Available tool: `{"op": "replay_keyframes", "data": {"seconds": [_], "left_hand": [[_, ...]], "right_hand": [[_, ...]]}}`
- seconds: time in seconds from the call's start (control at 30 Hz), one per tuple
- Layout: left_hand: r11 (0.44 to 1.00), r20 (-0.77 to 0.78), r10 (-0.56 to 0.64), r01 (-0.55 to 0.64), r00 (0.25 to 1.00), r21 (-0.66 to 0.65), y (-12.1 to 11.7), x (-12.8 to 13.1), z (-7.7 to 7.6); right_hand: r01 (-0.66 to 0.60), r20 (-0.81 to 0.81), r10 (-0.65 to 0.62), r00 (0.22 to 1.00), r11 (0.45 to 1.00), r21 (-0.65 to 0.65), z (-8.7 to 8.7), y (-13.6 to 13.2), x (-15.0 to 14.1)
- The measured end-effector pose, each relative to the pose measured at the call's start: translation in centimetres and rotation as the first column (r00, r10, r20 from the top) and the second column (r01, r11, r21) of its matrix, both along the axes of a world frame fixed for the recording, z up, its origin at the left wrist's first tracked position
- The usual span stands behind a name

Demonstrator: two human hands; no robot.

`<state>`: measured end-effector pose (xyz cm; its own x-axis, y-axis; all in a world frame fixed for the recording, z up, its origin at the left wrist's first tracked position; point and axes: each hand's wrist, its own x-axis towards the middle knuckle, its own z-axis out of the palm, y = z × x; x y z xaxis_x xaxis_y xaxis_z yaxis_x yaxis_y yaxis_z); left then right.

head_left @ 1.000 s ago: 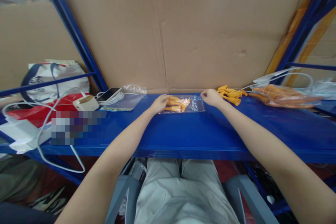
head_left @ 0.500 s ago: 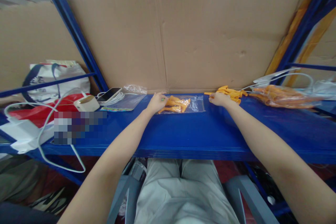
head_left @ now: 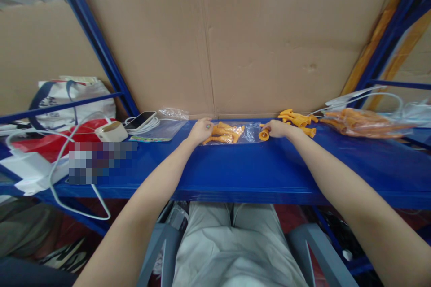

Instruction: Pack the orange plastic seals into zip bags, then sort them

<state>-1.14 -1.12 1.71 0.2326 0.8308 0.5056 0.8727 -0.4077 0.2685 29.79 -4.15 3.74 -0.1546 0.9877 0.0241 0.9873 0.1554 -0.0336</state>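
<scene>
Orange pieces (head_left: 224, 133) lie in a clear bag (head_left: 252, 132) near the surface's (head_left: 229, 170) back edge. Your left hand (head_left: 201, 131) touches it, grip unclear; apart, your right hand (head_left: 278, 128) pinches a hollow-ended piece (head_left: 264, 135) by the bag's right end; tilted, it could snag the bag.

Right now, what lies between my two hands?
In the head view, a clear bag with orange pieces inside lies between your left hand and right hand, plus the single orange piece your right hand holds.
</scene>
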Motion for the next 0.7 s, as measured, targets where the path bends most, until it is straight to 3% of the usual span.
{"op": "replay_keyframes", "data": {"seconds": [0.17, 0.33, 0.7], "left_hand": [[1.000, -0.004, 0.020, -0.020, 1.000, -0.008, -0.2, 0.0, 0.2], [0.997, 0.001, 0.074, -0.074, 0.997, -0.012, -0.4, 0.0, 0.3], [0.965, 0.049, 0.248, -0.243, 0.967, -0.094, -1.2, -0.1, 0.8]], "right_hand": [[0.119, 0.094, -0.135, 0.986, 0.980, 0.160, 0.3, -0.5, 0.0], [0.140, 0.063, -0.156, 0.986, 0.968, 0.209, 1.2, -0.7, 0.2], [-0.066, -0.051, 0.070, 0.996, 0.994, 0.088, 1.4, -0.8, -1.5]]}}
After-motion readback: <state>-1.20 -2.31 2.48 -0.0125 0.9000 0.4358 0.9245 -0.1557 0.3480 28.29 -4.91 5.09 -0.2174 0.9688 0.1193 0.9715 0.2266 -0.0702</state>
